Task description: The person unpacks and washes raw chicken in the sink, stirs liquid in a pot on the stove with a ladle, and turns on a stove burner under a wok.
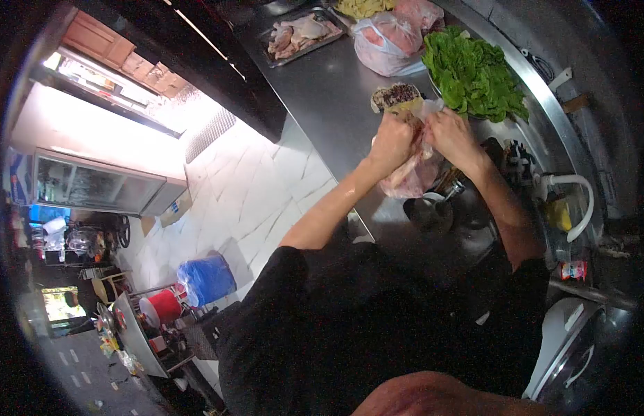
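Both hands are together over the steel counter, at a plastic bag (pixel 413 175) with pale pink contents. My left hand (pixel 395 142) has its fingers closed on the bag's gathered top. Close beside it on the right, my right hand (pixel 452 136) pinches the whitish plastic of the same bag. Just beyond the hands lies a bowl or packet (pixel 397 96) with dark, speckled contents; its exact form is unclear. A heap of green leaves (pixel 471 73) is to the right of it. Farther back sits a tied bag of pinkish food (pixel 387 43).
A metal tray (pixel 304 50) of raw meat stands at the counter's back left, near yellow pieces (pixel 363 7). At right are a sink (pixel 467 225) and a white curved tap (pixel 579 201). A blue container (pixel 207 280) and a red one (pixel 162 305) stand at lower left.
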The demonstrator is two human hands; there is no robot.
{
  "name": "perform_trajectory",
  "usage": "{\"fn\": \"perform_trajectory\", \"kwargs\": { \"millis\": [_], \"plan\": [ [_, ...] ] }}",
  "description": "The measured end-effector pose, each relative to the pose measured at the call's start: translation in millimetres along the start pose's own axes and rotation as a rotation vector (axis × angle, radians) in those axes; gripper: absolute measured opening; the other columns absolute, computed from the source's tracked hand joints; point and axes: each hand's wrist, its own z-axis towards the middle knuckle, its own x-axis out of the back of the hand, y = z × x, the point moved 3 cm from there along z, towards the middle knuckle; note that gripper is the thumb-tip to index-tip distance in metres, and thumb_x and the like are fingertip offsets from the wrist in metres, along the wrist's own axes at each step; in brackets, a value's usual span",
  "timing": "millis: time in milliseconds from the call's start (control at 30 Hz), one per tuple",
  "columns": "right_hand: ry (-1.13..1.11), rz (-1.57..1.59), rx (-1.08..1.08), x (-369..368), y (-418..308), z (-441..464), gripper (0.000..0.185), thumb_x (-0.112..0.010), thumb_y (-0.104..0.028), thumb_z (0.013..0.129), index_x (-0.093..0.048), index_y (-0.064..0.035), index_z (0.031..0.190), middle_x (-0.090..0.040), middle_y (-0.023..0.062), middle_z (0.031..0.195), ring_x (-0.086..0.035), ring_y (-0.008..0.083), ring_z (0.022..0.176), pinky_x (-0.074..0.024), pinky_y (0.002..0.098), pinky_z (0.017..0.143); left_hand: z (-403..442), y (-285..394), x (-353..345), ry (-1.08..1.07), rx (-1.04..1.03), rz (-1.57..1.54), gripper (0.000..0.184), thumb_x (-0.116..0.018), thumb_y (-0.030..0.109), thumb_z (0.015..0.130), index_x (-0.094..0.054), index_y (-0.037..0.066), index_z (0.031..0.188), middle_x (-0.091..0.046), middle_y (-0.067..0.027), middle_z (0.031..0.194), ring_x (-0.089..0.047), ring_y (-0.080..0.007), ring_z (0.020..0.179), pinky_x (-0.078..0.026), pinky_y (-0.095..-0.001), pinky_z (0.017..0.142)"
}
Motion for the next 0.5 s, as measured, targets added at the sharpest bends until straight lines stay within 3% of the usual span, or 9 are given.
{"fn": "perform_trajectory", "kwargs": {
  "millis": [100,200,300,400,500],
  "plan": [
    [-0.118,0.167,-0.116,-5,9,4,0.017,-0.065,-0.009,0.069,-0.058,-0.0003,0.081,-0.060,0.0130,0.072,-0.059,0.0278,0.070,-0.0468,0.0365,0.064,2,8,8,0.011,-0.010,-0.011,0.013,-0.061,0.011,0.068,-0.061,0.000,0.074,-0.057,-0.0172,0.080,-0.054,-0.0333,0.072,-0.043,-0.0412,0.071],
    [-0.127,0.553,-0.344,0,10,2,0.016,-0.063,-0.017,0.072,-0.060,-0.0021,0.076,-0.061,0.0120,0.068,-0.059,0.0259,0.061,-0.0468,0.0364,0.060,-3,3,3,0.048,-0.031,-0.014,0.012,-0.060,0.011,0.071,-0.061,0.000,0.078,-0.058,-0.0145,0.082,-0.053,-0.0318,0.072,-0.042,-0.0397,0.072],
    [-0.005,0.747,-0.423,-23,21,-10,0.016,-0.063,-0.018,0.074,-0.063,-0.0027,0.079,-0.063,0.0079,0.069,-0.057,0.0167,0.064,-0.0456,0.0316,0.061,-9,3,4,0.111,0.103,-0.181,0.010,-0.060,0.011,0.074,-0.062,0.003,0.079,-0.058,-0.0132,0.080,-0.054,-0.0304,0.069,-0.042,-0.0386,0.069],
    [-0.137,1.008,-0.629,-63,44,-24,0.019,-0.063,-0.017,0.077,-0.065,-0.0023,0.087,-0.064,0.0036,0.072,-0.055,0.0108,0.066,-0.0449,0.0277,0.063,-17,-9,-7,0.122,0.224,-0.335,0.015,-0.063,0.016,0.075,-0.065,0.005,0.085,-0.060,-0.0133,0.078,-0.058,-0.0302,0.067,-0.045,-0.0370,0.066],
    [-0.120,1.255,-0.698,-38,34,-23,0.012,-0.061,-0.014,0.081,-0.063,-0.0029,0.086,-0.060,-0.0032,0.077,-0.054,0.0057,0.071,-0.0423,0.0219,0.064,-12,-20,-10,-0.042,0.457,-0.490,0.026,-0.066,0.026,0.075,-0.066,0.007,0.093,-0.063,-0.0150,0.077,-0.061,-0.0311,0.067,-0.047,-0.0366,0.064]
  ]
}}
